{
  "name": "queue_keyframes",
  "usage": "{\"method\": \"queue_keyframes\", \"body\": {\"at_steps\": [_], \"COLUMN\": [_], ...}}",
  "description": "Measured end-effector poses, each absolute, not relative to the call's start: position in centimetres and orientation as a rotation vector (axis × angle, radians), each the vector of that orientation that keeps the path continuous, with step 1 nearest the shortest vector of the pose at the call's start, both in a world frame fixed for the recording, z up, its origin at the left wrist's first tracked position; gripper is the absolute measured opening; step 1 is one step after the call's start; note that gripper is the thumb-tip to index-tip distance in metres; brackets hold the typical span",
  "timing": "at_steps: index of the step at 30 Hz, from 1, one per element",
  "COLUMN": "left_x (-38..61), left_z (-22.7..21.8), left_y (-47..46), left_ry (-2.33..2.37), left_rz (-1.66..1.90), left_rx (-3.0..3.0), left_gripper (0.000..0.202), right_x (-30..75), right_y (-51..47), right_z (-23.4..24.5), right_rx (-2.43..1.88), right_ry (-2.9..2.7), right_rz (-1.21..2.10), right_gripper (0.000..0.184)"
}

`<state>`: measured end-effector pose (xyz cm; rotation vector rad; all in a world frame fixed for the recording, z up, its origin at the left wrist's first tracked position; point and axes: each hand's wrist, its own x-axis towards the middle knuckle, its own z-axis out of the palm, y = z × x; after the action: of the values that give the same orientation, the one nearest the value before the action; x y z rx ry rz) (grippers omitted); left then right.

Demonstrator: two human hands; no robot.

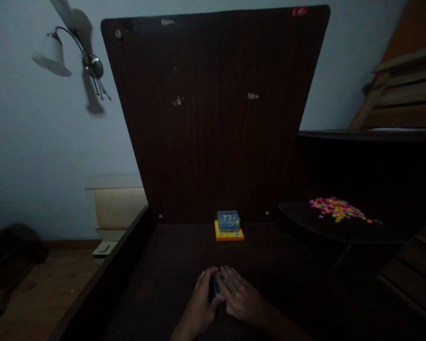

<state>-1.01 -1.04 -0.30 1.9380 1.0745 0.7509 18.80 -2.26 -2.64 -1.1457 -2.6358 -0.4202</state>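
Observation:
Close in front of me on the dark desk (156, 293), both hands meet around a small clear plastic box (218, 284). My left hand (202, 298) curls along its left side, fingers at the far edge and thumb near the close edge. My right hand (239, 293) lies over its right part, fingers closed together and pressing on it. The box's contents are too dark to make out. Beyond the hands, several clear plastic boxes (228, 218) with small pale pieces inside are stacked on a yellow-orange box (229, 237).
A heap of small pink, red and yellow pieces (335, 208) lies on a rounded side shelf (305, 215) at right. A dark upright panel (213, 123) closes the desk's back, and a raised edge (102, 270) runs along the left. A wall lamp (92, 65) hangs at upper left.

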Motion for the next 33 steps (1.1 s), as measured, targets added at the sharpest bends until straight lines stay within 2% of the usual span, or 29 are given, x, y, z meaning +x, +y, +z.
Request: {"method": "queue_keyframes", "body": {"at_steps": [6,12,15,18,22,25,33], "left_x": [-1.1,-0.8,-0.8,-0.8,-0.9,-1.1,-2.0], "left_z": [0.2,1.4,1.8,2.1,2.2,2.0,1.4], "left_y": [-1.1,-1.2,-1.2,-1.2,-1.1,-0.9,-0.9], "left_ry": [1.054,0.974,0.971,0.986,0.981,0.965,0.826], "left_rz": [0.762,0.828,0.829,0.810,0.816,0.831,0.940], "left_rx": [1.970,1.998,1.993,1.964,1.942,1.913,1.726], "left_gripper": [0.057,0.049,0.046,0.050,0.058,0.063,0.081], "right_x": [18.4,18.2,18.3,18.6,19.1,19.3,18.0], "right_y": [-2.2,-2.1,-2.1,-2.0,-1.8,-1.6,-0.6], "right_z": [-2.1,-0.6,-0.5,-0.5,-0.4,0.2,2.9], "right_rx": [-1.147,-1.046,-1.017,-0.998,-1.002,-1.047,-1.186], "right_ry": [-2.682,-2.771,-2.772,-2.783,-2.717,-2.600,-1.917], "right_rz": [-0.395,-0.481,-0.466,-0.410,-0.349,-0.159,0.636], "right_gripper": [0.059,0.050,0.053,0.059,0.056,0.051,0.041]}}
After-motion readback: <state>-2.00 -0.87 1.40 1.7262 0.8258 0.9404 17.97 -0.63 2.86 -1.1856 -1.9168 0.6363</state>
